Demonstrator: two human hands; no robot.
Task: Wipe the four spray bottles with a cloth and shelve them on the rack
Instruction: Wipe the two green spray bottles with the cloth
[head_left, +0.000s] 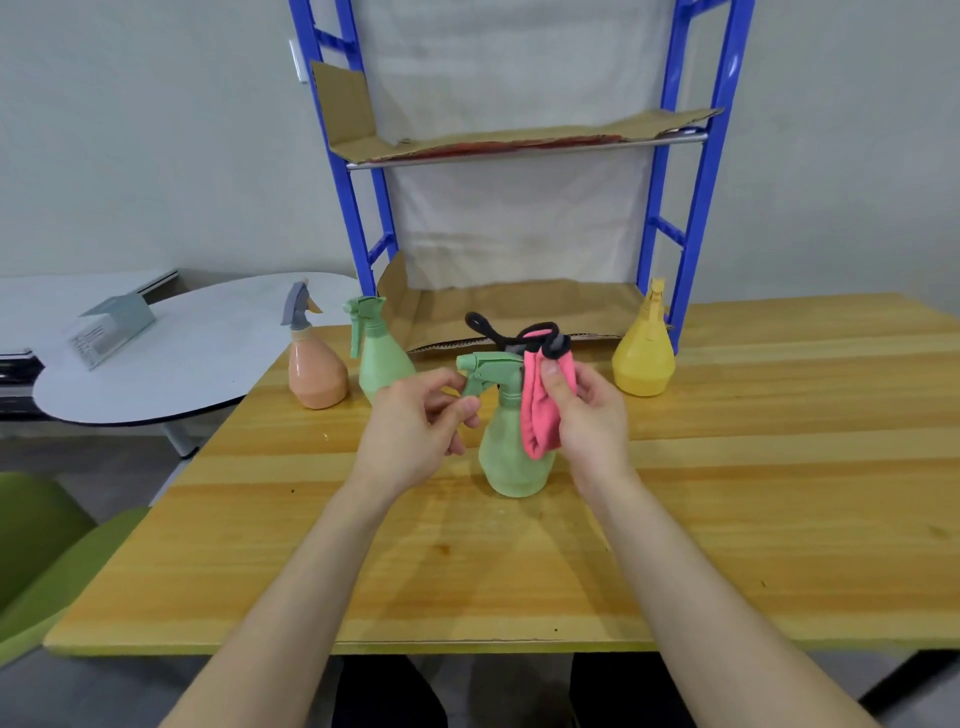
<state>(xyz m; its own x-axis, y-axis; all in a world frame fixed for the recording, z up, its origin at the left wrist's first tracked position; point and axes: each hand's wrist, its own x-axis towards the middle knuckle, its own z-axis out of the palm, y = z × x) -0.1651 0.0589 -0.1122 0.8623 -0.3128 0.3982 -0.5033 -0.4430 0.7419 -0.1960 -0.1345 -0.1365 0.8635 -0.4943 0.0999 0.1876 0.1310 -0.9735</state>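
Observation:
A light green spray bottle (506, 457) stands upright on the wooden table (727, 493) in front of me. My right hand (587, 415) grips a folded pink cloth (537, 410) with a black loop and holds it against the bottle's neck and right side. My left hand (415, 431) is at the bottle's trigger, fingers curled around its tip. Further back stand an orange bottle with a grey head (314, 364), a second green bottle (379, 353) and a yellow bottle (644, 348). The blue rack (696, 171) rises behind them.
Cardboard sheets line the rack's lower shelf (519, 312) and upper shelf (519, 137). A white round table (171, 364) with a grey box sits to the left. A green chair (41, 545) stands at the near left. The wooden table's front edge runs below my forearms.

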